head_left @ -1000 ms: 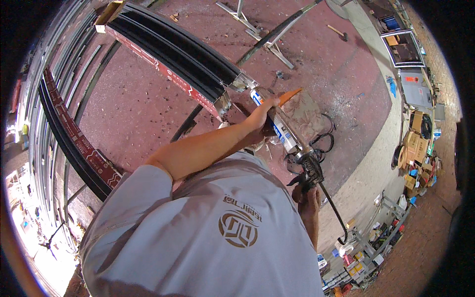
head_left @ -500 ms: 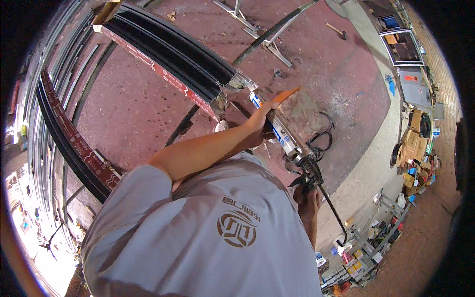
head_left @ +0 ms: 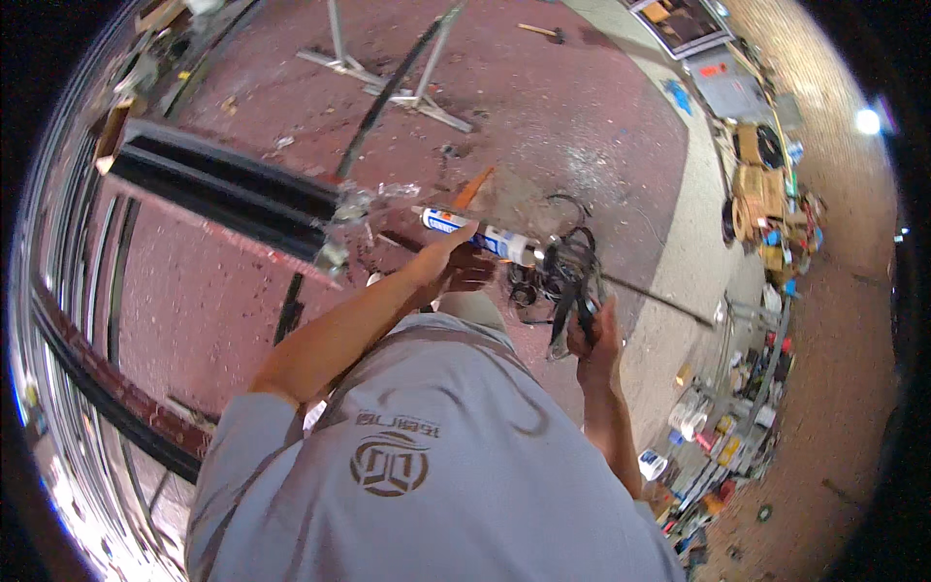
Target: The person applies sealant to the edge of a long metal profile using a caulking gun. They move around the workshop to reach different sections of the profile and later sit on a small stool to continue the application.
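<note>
A caulking gun (head_left: 555, 254) loaded with a white and blue sealant cartridge (head_left: 502, 241) lies across in front of me, its nozzle end toward the left. My left hand (head_left: 454, 264) is closed around the cartridge from below, thumb on top. My right hand (head_left: 601, 335) is wrapped around the gun's dark handle and trigger, its fingers partly hidden. The gun's black rod (head_left: 659, 299) sticks out to the right. Beyond the cartridge shows a flat orange piece (head_left: 473, 187); I cannot tell whether my left hand touches it.
Long black profiles (head_left: 228, 184) end left of the nozzle. Black cable (head_left: 572, 238) lies coiled on the reddish floor beyond the gun. Metal stand legs (head_left: 417, 97) and a hammer (head_left: 540, 32) are farther off. Cardboard boxes (head_left: 761, 199) and a cluttered rack (head_left: 737, 388) line the right.
The view has shifted. The gun has swung from steeply slanted to nearly level, its rod now pointing right. My right hand has come up and forward, more in sight. Both hands keep their hold.
</note>
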The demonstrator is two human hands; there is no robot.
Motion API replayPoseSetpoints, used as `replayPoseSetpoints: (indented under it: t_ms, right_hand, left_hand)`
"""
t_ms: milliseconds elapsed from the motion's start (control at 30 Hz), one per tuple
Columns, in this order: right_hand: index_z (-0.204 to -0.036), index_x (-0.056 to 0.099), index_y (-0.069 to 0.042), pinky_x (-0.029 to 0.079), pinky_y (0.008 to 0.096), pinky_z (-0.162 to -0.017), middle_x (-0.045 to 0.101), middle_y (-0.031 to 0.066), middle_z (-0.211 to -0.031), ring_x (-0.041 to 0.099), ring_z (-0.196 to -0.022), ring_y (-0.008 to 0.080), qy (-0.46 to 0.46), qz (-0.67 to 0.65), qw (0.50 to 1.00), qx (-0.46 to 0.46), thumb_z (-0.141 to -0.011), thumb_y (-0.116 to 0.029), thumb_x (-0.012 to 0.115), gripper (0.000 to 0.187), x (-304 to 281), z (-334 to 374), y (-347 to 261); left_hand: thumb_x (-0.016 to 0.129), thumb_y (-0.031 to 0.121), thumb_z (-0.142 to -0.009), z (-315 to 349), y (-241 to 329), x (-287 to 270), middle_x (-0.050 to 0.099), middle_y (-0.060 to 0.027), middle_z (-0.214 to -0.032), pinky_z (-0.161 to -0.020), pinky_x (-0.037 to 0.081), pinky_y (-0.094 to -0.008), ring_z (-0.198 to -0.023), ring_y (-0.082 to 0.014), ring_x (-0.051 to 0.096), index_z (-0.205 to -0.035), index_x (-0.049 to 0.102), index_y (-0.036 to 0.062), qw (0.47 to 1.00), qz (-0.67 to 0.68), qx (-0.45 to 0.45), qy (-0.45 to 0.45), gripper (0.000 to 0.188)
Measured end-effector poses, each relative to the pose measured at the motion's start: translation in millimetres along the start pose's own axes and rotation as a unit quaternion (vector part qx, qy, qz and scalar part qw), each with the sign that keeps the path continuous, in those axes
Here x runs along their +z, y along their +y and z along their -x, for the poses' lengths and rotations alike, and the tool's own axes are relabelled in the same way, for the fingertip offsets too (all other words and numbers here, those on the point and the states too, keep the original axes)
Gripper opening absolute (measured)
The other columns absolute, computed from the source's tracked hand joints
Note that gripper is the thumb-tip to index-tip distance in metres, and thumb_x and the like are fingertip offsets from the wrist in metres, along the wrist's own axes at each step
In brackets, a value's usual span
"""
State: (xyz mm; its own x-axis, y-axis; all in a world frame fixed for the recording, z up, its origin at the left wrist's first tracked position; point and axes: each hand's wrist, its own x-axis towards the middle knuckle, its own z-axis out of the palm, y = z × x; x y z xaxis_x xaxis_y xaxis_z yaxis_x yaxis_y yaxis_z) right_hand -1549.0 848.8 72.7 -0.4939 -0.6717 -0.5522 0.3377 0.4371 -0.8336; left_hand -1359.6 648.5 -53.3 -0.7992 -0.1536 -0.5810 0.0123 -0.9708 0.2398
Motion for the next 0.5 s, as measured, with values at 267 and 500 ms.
replayPoseSetpoints:
  t_ms: [267,500]
  right_hand:
    - [-0.070,0.051,-0.012,0.021,0.0235,-0.043,0.041,-0.0040,-0.056,0.031,-0.044,0.0048,-0.047,0.054,0.997,0.028,-0.099,-0.056,0.048,0.053,6.4,-125.5,-53.0]
    - [-0.076,0.055,-0.009,0.041,0.0279,-0.060,0.051,-0.0025,-0.071,0.049,-0.069,0.0048,-0.147,0.099,0.980,-0.086,-0.097,-0.046,0.057,0.043,14.2,-211.5,-67.5]
  left_hand:
    - [0.064,0.030,-0.096,-0.4,47.0,69.5,0.063,-0.0177,-0.117,-0.092,0.053,-0.0370,-0.109,-0.0220,0.062,-0.127,0.047,-0.0032,0.955,-0.174,0.239,0.020,0.049]
    - [0.072,0.030,-0.090,-65.5,71.2,183.8,0.061,-0.0109,-0.115,-0.095,0.045,-0.0322,-0.108,-0.0145,0.055,-0.123,0.052,0.0002,0.778,-0.322,0.537,0.049,0.049]
